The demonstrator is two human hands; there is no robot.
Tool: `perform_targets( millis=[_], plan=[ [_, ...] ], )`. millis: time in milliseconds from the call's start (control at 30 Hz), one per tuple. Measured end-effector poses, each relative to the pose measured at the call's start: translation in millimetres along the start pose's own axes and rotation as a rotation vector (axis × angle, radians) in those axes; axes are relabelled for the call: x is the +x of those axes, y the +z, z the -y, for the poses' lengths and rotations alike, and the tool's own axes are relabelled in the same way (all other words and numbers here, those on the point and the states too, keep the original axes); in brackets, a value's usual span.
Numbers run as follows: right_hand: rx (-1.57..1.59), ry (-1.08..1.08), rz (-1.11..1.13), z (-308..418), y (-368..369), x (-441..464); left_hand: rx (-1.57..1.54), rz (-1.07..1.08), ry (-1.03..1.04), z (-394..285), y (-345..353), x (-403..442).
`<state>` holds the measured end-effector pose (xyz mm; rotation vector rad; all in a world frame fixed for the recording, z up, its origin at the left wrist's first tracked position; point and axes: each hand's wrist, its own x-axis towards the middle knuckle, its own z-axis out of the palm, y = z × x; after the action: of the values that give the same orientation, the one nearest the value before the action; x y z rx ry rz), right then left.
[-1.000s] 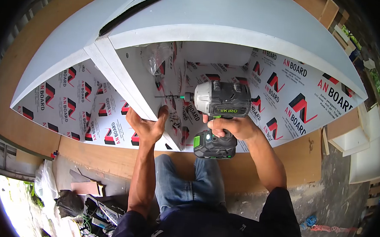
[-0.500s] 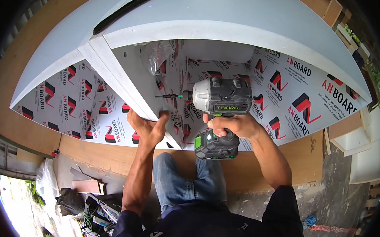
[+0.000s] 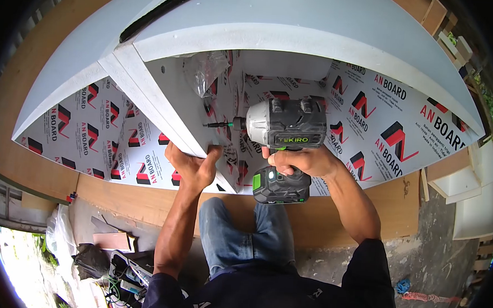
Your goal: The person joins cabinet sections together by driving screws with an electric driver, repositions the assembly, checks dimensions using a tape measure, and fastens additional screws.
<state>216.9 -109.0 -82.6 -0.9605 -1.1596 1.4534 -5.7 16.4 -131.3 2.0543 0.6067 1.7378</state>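
My right hand [image 3: 306,161] is wrapped round the grip of a black and grey Tekiro cordless impact driver [image 3: 290,121], held level inside the right compartment of a white cabinet [image 3: 297,42]. Its bit [image 3: 219,124] points left, with the tip at or very near the face of the upright divider panel [image 3: 174,97]; I cannot tell whether a screw is there. Lower down, my left hand [image 3: 193,167] grips the front edge of that divider, thumb on the right side and fingers on the left. A clear plastic bag [image 3: 205,74] lies deeper in the compartment.
Printed "AN BOARD" film [image 3: 393,114] covers the inner faces. A black strip [image 3: 165,10] crosses the cabinet's top. Under it is a brown wooden board [image 3: 355,215]. Tools and cables [image 3: 125,281] lie on the floor at lower left; white board pieces [image 3: 476,188] stand at right.
The impact driver has shifted very slightly to the left, bit still against or near the divider. My left hand keeps its hold on the panel edge.
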Motion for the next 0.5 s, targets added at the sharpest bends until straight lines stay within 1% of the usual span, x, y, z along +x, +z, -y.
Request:
perform_targets(
  millis=[100, 167, 367, 500],
  plan=[
    [-0.017, 0.002, 0.027, -2.0, -1.3, 2.3, -0.016, -0.005, -0.019, -0.1, 0.6, -0.3],
    [-0.014, 0.012, -0.016, -2.6, 1.2, 2.9, -0.019, -0.009, -0.031, -1.1, 0.2, 0.6],
    [-0.016, -0.028, -0.01, -4.1, 3.4, 5.6, 0.007, 0.017, -0.028, -3.3, -1.3, 0.5],
    [-0.035, -0.019, -0.013, -4.7, 2.7, 8.0, -0.008, 0.014, -0.038, -6.3, -1.0, 1.8]
  ],
)
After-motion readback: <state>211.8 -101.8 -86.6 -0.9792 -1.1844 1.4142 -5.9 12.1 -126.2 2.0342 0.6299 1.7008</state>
